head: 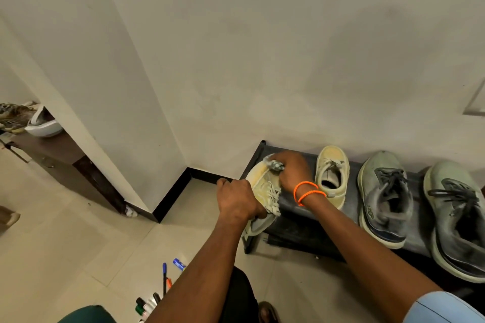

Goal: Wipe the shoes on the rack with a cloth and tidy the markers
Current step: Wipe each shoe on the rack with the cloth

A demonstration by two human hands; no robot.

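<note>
My left hand (237, 199) grips a pale yellow shoe (262, 186) by its side and opening, tilted at the left end of the black shoe rack (296, 228). My right hand (292, 170), with orange bands at the wrist, holds a small bunched cloth (275, 164) against the shoe's toe. The matching yellow shoe (332, 176) stands on the rack just right of my hands. Two grey sneakers (384, 199) (456, 217) sit further right. Several markers (157, 294) lie scattered on the floor tiles by my left forearm.
A white wall corner with black skirting (173, 199) stands left of the rack. A dark wooden cabinet (52, 155) at far left carries more shoes (43, 122). My knee in green fabric (86, 315) shows at the bottom edge.
</note>
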